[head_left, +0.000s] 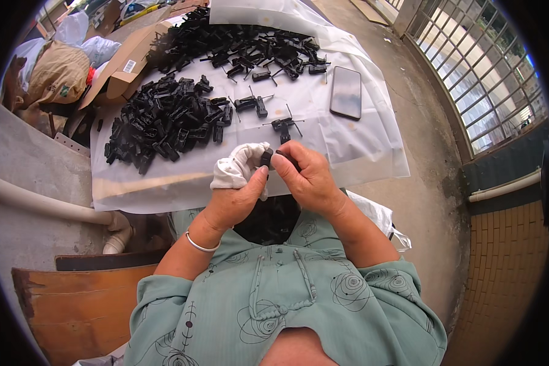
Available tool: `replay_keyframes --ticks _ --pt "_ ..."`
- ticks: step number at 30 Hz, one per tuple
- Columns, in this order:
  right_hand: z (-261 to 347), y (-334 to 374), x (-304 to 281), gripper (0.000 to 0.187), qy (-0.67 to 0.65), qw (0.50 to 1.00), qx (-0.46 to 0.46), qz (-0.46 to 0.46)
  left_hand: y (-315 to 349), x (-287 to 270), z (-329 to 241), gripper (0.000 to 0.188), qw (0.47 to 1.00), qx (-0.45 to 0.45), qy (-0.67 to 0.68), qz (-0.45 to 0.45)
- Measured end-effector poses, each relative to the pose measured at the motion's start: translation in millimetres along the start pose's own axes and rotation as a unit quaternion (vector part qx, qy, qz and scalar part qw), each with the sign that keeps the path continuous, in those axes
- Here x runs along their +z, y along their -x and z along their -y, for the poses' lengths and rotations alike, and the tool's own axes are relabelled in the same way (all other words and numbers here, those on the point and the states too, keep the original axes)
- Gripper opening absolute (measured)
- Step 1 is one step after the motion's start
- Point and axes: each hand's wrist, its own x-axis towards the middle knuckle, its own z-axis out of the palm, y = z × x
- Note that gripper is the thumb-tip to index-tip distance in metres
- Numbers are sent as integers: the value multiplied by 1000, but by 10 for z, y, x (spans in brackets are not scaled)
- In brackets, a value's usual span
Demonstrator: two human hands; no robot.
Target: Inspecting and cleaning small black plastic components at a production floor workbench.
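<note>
My left hand (236,196), its fingers wrapped in a white cloth or glove (233,166), grips a small black plastic part (266,158). Close against it, the thumb and fingers of my right hand (306,174) are pinched together at the part's right side; a bit of black shows there, too small to make out. Just beyond my hands lies a black piece with thin sticks (283,124) jutting out. Farther off are similar stick-bearing pieces (260,107). To the left sits a heap of black parts (171,119) without visible sticks.
A larger pile of black pieces (226,43) covers the table's far side. A phone (346,93) lies at the right on the white sheet (372,146). An opened cardboard box (125,64) stands at the left. Black pieces fill a dark container (268,222) below my hands.
</note>
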Motion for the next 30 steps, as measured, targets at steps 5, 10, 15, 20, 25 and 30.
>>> replay_keyframes --ticks 5,10,15,20,25,30 --pt "-17 34 -10 21 54 996 -23 72 -13 16 126 31 995 72 -63 -40" --pt "-30 33 105 24 39 999 2 16 -29 129 191 31 975 154 -138 -79" --pt "-95 42 245 24 13 999 27 -25 -49 80 290 31 957 167 -218 -95" --pt "-217 57 350 26 -32 997 51 -50 -44 85 253 32 929 163 -317 -95" --pt "-121 67 290 26 -25 999 -4 -43 -34 91 250 30 973 136 -153 -111" --pt "-52 32 281 26 6 999 27 -22 -26 68 241 31 943 168 -264 -110"
